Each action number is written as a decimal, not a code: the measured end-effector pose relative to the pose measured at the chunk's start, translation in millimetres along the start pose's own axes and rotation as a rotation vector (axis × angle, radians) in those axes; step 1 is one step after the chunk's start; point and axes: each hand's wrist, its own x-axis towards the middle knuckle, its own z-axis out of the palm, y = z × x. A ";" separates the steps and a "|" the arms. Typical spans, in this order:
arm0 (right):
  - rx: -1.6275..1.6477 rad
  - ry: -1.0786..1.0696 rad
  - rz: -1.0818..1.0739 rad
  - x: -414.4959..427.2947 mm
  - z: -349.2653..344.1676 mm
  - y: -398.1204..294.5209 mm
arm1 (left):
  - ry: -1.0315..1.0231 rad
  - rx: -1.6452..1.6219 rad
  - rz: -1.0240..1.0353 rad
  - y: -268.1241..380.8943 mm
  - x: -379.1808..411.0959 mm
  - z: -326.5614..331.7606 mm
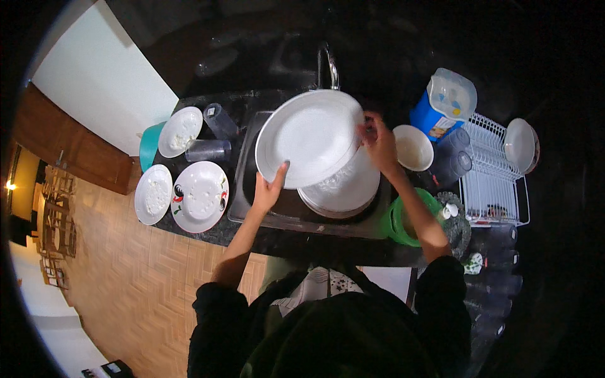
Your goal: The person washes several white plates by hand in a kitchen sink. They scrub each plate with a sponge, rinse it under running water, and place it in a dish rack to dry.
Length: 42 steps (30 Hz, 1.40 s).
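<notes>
My left hand (272,185) grips the lower left rim of a large white plate (312,137), its thumb on the upper face. The plate is tilted over the sink (246,198), in front of the chrome faucet (333,71). At the plate's right rim is my right hand (376,137), slightly blurred, with its fingers bent; whether it grips the rim I cannot tell. Below the plate, a stack of white plates (347,193) sits in the sink, its top one wet or holding water, partly hidden by the raised plate.
Left of the sink lie soapy plates (153,194), a rooster-patterned plate (200,197) and plastic cups (208,150). At right are a white bowl (414,148), a green bucket (394,222), a blue container (427,111), a white dish rack (491,189) and more cups (496,283).
</notes>
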 end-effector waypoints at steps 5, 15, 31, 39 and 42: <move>-0.047 0.122 -0.048 2.3 -14.9 -13.5 | 0.014 0.043 0.078 11.4 24.0 1.8; 0.335 -0.260 0.633 -21.0 -30.3 -23.7 | -0.094 -0.354 -0.361 14.1 40.3 5.1; 0.607 0.682 0.838 -152.4 -112.2 -115.8 | -0.808 -0.444 -0.592 63.5 46.0 128.5; 0.365 0.869 0.642 -153.8 -258.3 -138.7 | -1.078 -0.556 -0.286 131.7 57.2 303.8; 0.112 0.976 0.601 -141.2 -318.1 -130.4 | -1.062 -0.571 -0.272 144.9 48.1 363.1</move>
